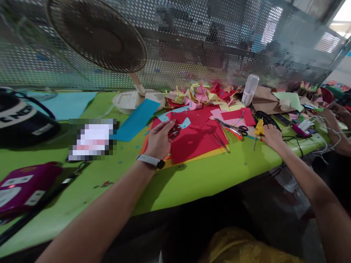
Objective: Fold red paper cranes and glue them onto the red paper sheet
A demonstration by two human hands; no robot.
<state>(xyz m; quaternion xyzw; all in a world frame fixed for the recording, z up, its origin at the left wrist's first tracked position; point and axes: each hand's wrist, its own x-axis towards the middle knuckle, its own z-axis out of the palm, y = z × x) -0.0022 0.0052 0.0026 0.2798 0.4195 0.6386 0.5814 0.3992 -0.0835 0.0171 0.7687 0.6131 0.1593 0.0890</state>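
My left hand (pixel 160 139), with a watch on a pale strap, is over a stack of red paper sheets (pixel 192 144). Its fingertips are pinched together at a small light-blue paper piece (pixel 185 123). Over to the right, my right hand (pixel 271 136) is wrapped round a yellow glue gun (pixel 259 127), whose cord trails off behind. Scissors (pixel 238 128), a red-orange cutter (pixel 233 132) and tweezers (pixel 220 141) lie between my hands. A wide blue paper strip (pixel 138 120) rests left of the stack.
A fan (pixel 137 98) stands behind the stack, before a perforated metal screen. Folded paper shapes (pixel 201 94) are heaped at the back. A dark bag (pixel 24 117), a phone (pixel 91 138) and a purple power strip (pixel 27 188) lie left. At far right is another person's hand (pixel 342 111).
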